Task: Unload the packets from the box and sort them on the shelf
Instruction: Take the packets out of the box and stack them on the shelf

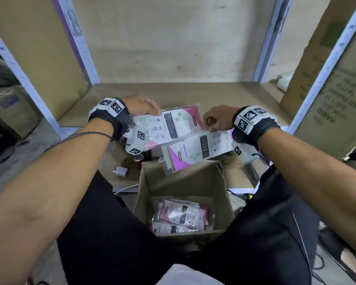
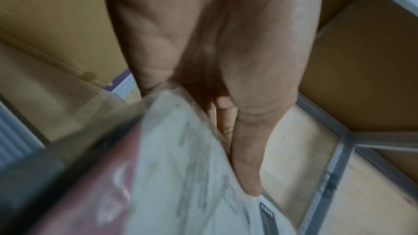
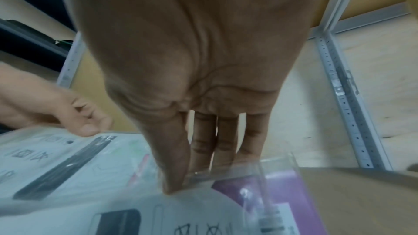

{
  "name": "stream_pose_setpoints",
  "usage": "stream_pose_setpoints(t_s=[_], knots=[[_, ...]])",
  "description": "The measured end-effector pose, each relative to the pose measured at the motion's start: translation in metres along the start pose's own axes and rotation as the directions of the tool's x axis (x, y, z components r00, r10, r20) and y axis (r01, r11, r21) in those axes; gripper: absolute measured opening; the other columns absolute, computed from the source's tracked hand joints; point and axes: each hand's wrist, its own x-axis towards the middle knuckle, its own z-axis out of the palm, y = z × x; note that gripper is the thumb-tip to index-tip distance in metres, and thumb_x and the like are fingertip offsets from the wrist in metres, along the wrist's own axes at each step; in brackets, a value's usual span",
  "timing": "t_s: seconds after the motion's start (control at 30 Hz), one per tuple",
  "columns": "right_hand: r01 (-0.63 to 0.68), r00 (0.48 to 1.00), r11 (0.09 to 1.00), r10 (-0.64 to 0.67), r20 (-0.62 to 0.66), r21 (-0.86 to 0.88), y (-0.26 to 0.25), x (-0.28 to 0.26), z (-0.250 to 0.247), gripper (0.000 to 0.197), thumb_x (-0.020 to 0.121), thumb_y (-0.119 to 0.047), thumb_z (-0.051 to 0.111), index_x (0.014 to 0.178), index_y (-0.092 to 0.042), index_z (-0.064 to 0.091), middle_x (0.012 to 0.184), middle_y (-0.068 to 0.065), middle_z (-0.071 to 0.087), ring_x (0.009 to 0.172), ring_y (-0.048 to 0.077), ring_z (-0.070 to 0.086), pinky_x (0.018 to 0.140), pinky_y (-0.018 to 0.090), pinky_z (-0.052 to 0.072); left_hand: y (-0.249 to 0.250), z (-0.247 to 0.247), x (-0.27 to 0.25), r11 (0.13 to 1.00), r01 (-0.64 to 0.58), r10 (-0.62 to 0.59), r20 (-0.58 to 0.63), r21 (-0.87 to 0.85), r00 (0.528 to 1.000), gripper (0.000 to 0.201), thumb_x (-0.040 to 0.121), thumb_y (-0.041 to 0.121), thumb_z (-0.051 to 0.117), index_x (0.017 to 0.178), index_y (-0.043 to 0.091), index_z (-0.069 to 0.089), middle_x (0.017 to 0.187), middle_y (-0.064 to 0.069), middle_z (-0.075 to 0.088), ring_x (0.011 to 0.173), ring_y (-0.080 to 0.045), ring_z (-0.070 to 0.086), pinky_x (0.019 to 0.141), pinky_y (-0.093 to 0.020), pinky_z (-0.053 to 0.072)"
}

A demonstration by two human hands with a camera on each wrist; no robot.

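My left hand (image 1: 142, 105) grips the left end of a white-and-pink packet (image 1: 169, 124), held above the shelf's front edge; the left wrist view shows its thumb (image 2: 246, 167) pressed on the packet (image 2: 181, 176). My right hand (image 1: 216, 119) pinches a second, similar packet (image 1: 195, 152) by its upper right end, and it hangs tilted over the box. In the right wrist view the thumb (image 3: 174, 176) sits on top of this packet (image 3: 203, 210) with fingers beneath it. The open cardboard box (image 1: 146, 182) stands between my knees and holds several more packets (image 1: 181, 215).
The wooden shelf board (image 1: 173, 93) lies ahead, framed by grey metal uprights (image 1: 263, 58). A large cardboard carton (image 1: 333, 95) leans at the right and another box (image 1: 10, 108) stands at the left. A white charger plug (image 1: 120, 171) and cables lie on the floor beside the box.
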Motion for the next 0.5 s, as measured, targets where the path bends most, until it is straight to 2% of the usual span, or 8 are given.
stream_pose_setpoints(t_s=[0.1,0.17,0.23,0.27,0.33,0.37,0.43,0.5], knots=[[-0.026,0.999,0.999,0.027,-0.035,0.023,0.014,0.005,-0.019,0.006,0.09,-0.014,0.065,0.094,-0.018,0.062,0.086,-0.006,0.06,0.076,0.012,0.054,0.073,0.025,0.038,-0.007,-0.02,0.004,0.986,0.017,-0.016,0.006,-0.166,1.0,0.007,0.094,0.018,0.066,0.089,0.021,0.07,0.092,0.002,0.072,0.097,-0.023,0.063,0.089,-0.034,0.052],[-0.042,0.997,0.994,0.048,-0.056,0.096,0.026,0.012,-0.027,0.005,0.091,-0.014,0.064,0.092,-0.018,0.061,0.079,-0.01,0.061,0.063,0.001,0.053,0.063,0.022,0.037,-0.013,-0.034,0.006,0.974,0.032,-0.032,0.002,-0.224,0.999,0.008,0.096,0.016,0.062,0.093,0.017,0.069,0.092,0.003,0.074,0.094,-0.025,0.064,0.083,-0.027,0.056],[-0.052,0.996,0.978,0.066,-0.068,0.201,0.039,0.023,-0.034,0.004,0.092,-0.012,0.063,0.092,-0.016,0.061,0.076,-0.01,0.063,0.056,-0.003,0.054,0.06,0.019,0.038,-0.024,-0.045,0.009,0.949,0.079,-0.101,-0.056,-0.306,0.993,0.011,0.096,0.017,0.062,0.104,0.015,0.069,0.108,-0.003,0.072,0.098,-0.023,0.066,0.085,-0.028,0.056],[-0.058,0.995,0.967,0.078,-0.069,0.25,0.045,0.029,-0.036,0.002,0.093,-0.011,0.062,0.094,-0.013,0.062,0.076,-0.007,0.064,0.056,0.0,0.055,0.061,0.02,0.04,-0.031,-0.049,0.011,0.922,0.095,-0.135,-0.079,-0.376,0.988,0.013,0.097,0.016,0.061,0.106,0.015,0.069,0.114,-0.005,0.07,0.095,-0.021,0.068,0.085,-0.029,0.056],[-0.081,0.991,0.939,0.113,-0.076,0.334,0.057,0.042,-0.038,0.004,0.093,-0.01,0.062,0.097,-0.009,0.062,0.075,-0.003,0.064,0.057,0.005,0.056,0.063,0.023,0.043,-0.047,-0.053,0.018,0.854,0.111,-0.16,-0.053,-0.508,0.986,0.015,0.101,0.015,0.053,0.106,0.015,0.068,0.111,-0.006,0.071,0.084,-0.016,0.072,0.077,-0.029,0.058],[-0.099,0.987,0.924,0.137,-0.079,0.368,0.062,0.05,-0.037,0.005,0.093,-0.01,0.063,0.098,-0.007,0.063,0.076,-0.001,0.065,0.06,0.007,0.057,0.067,0.024,0.044,-0.056,-0.055,0.022,0.818,0.132,-0.173,-0.02,-0.56,0.985,0.02,0.103,0.016,0.049,0.111,0.012,0.067,0.112,-0.008,0.073,0.088,-0.019,0.072,0.079,-0.033,0.058],[-0.123,0.978,0.879,0.187,-0.096,0.461,0.07,0.067,-0.032,0.012,0.092,-0.009,0.064,0.102,-0.002,0.064,0.086,0.006,0.064,0.074,0.017,0.057,0.076,0.027,0.044,-0.077,-0.058,0.032,0.727,0.189,-0.244,0.01,-0.66,0.97,0.033,0.104,0.019,0.048,0.13,0.004,0.059,0.126,-0.018,0.066,0.102,-0.03,0.067,0.083,-0.041,0.057],[-0.128,0.961,0.765,0.253,-0.112,0.631,0.074,0.085,-0.023,0.011,0.092,-0.006,0.063,0.102,-0.001,0.064,0.087,0.009,0.062,0.076,0.02,0.055,0.068,0.023,0.045,-0.095,-0.06,0.045,0.667,0.212,-0.333,-0.031,-0.715,0.943,0.039,0.103,0.021,0.05,0.134,-0.001,0.055,0.136,-0.023,0.058,0.099,-0.032,0.065,0.077,-0.038,0.061]])
